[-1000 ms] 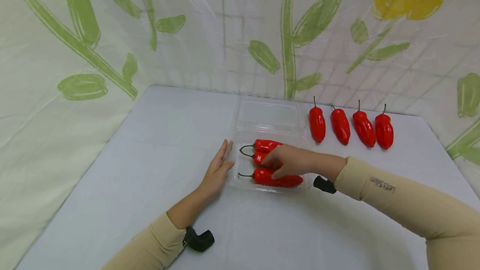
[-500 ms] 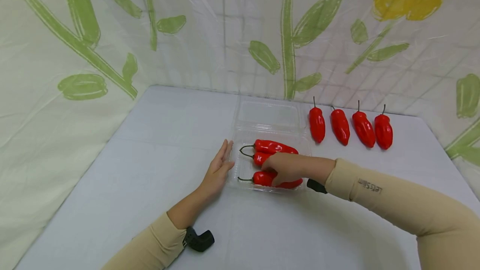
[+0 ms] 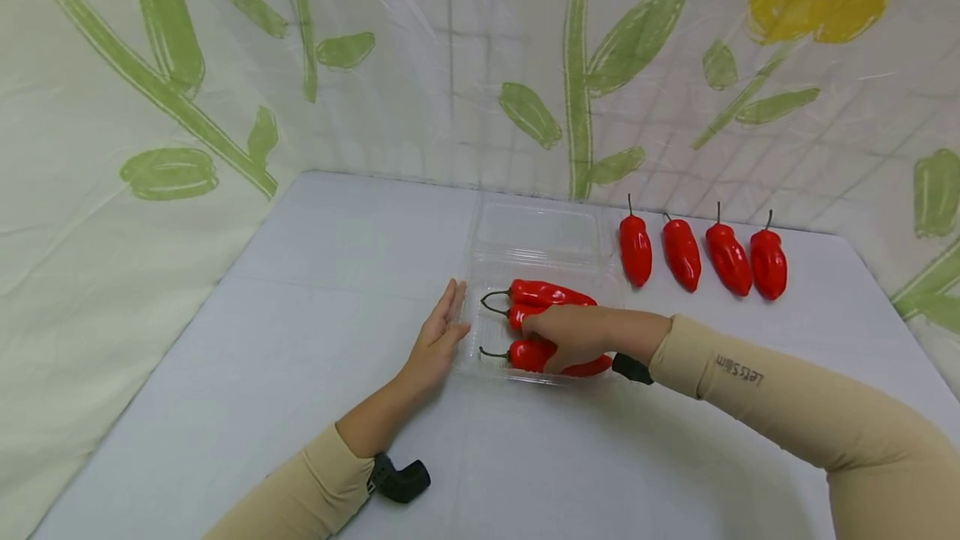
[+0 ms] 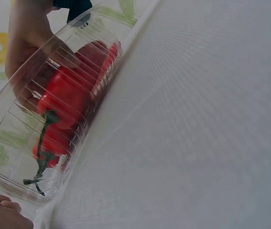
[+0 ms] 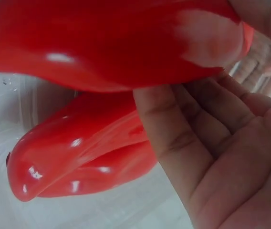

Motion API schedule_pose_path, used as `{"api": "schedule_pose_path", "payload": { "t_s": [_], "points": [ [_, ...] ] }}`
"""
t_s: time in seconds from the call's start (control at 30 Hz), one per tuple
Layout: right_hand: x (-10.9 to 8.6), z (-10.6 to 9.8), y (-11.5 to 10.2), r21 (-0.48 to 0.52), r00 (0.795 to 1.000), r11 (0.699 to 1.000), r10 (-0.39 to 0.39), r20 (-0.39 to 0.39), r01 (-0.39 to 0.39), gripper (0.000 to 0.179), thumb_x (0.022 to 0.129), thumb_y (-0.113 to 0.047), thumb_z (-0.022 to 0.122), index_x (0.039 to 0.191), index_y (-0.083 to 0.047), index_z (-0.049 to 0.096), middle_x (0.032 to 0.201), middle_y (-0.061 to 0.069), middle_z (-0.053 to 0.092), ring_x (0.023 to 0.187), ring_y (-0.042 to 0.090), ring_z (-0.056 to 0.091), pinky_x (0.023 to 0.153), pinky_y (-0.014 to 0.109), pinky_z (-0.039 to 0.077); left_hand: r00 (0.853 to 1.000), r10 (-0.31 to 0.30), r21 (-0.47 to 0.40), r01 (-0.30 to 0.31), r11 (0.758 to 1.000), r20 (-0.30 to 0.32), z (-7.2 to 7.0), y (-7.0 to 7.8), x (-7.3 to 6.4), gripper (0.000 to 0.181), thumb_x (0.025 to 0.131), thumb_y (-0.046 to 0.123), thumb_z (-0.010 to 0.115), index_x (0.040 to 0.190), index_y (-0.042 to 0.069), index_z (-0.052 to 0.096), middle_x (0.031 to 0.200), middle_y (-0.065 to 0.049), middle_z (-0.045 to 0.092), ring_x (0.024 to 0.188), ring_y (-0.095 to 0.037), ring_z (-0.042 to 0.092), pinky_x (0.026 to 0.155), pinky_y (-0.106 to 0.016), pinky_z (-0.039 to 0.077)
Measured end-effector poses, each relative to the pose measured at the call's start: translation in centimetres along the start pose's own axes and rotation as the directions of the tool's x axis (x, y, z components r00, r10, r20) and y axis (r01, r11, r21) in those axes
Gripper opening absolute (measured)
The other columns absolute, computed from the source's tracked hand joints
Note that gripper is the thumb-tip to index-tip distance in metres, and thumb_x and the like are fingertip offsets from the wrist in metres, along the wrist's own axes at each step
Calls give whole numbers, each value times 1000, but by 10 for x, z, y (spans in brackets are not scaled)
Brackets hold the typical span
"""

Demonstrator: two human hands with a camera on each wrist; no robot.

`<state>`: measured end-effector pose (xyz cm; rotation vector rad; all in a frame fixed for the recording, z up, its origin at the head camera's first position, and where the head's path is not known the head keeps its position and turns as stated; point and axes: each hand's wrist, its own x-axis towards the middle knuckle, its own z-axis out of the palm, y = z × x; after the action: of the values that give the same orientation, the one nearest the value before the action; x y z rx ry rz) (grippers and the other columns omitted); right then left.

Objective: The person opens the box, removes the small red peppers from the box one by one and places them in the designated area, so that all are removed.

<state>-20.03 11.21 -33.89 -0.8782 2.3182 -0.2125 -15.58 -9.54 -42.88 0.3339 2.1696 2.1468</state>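
Head view shows me the clear plastic container (image 3: pixel 480 273) lying open in the middle of the desk (image 3: pixel 300 315), its lid folded back flat on the far side, with three red peppers in the near tray. My right hand (image 3: pixel 573 336) lies over them: its fingers (image 5: pixel 173 138) are curled down round the nearest pepper (image 3: pixel 528 354), thumb on the near side, while the knuckles cover part of the middle pepper (image 3: pixel 517 317). The farthest pepper (image 3: pixel 547 293) in the tray lies just beyond the hand, and I cannot tell whether the hand touches it. All three lie crosswise, dark curling stems pointing left. On the right wrist view the fingers are bent against the glossy red skin, one pepper pressed close along the top of the picture and another below it on the tray's clear floor. My left hand (image 3: pixel 437 340) lies flat on the desk at the left end of the container, fingers straight and together, their tips against the tray's rim and gripping nothing; the left wrist view looks through the ribbed clear wall (image 4: pixel 16 157) at the peppers and at the other hand behind them. Farther right, near the back edge of the desk, four more peppers (image 3: pixel 701 252) stand in a row, stems pointing away, each apart from its neighbour. A sheet printed with green leaves and yellow flowers (image 3: pixel 225 65) hangs behind the desk and along both sides.
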Motion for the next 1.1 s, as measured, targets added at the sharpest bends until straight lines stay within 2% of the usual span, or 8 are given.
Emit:
{"api": "schedule_pose_path", "payload": {
  "t_s": [0.3, 0.43, 0.6, 0.8, 0.97, 1.1],
  "points": [
    [-5, -6, 4, 90, 999, 996, -2, -35, 6, 54, 71, -20, 79, 117, -18, 49, 114, 0, 57, 113, 20, 48, 78, 35, 56, 1000, 6, 3, -6, 1000, -30, 0, 1, 0, 64, 91, -5, 36, 148, -4, 5, 156, -18, 10, 145, -29, 7, 117, -45, 6],
    [-9, -5, 7, 137, 996, 990, -21, -81, 32, 52, 76, -25, 76, 120, -19, 51, 116, 0, 57, 114, 21, 48, 79, 34, 55, 998, 18, 0, -18, 1000, -52, 0, 1, 0, 65, 90, -7, 36, 148, -3, 7, 156, -19, 9, 145, -31, 9, 116, -46, 10],
    [-18, -4, 16, 254, 987, 963, -50, -151, 88, 50, 82, -31, 70, 127, -19, 52, 120, 2, 56, 113, 22, 47, 80, 31, 55, 997, 18, 2, -18, 1000, -72, 1, 2, -1, 63, 91, -6, 36, 148, -1, 10, 156, -17, 10, 145, -31, 11, 116, -46, 12],
    [-33, -4, 27, 358, 981, 928, -29, -192, 97, 52, 83, -31, 68, 131, -21, 51, 122, 5, 54, 112, 25, 47, 76, 29, 55, 997, 9, -8, -9, 1000, -82, 2, 1, -1, 63, 91, -6, 36, 148, -1, 11, 156, -17, 11, 145, -30, 11, 117, -46, 10],
    [-46, -2, 35, 392, 977, 916, 0, -212, 85, 60, 82, -33, 69, 137, -25, 46, 126, 4, 53, 113, 24, 46, 77, 28, 54, 997, -30, -13, 29, 1000, -77, 3, 1, -1, 65, 92, -4, 36, 148, -2, 5, 156, -17, 13, 145, -28, 11, 117, -44, 9],
    [-55, 0, 40, 402, 973, 910, -3, -231, 98, 65, 86, -35, 64, 144, -27, 36, 132, 6, 50, 116, 26, 44, 82, 32, 53, 997, -39, -25, 37, 999, -69, 3, 0, -1, 64, 92, -4, 35, 148, -3, 5, 155, -17, 14, 145, -27, 11, 117, -44, 8]
  ]
}}
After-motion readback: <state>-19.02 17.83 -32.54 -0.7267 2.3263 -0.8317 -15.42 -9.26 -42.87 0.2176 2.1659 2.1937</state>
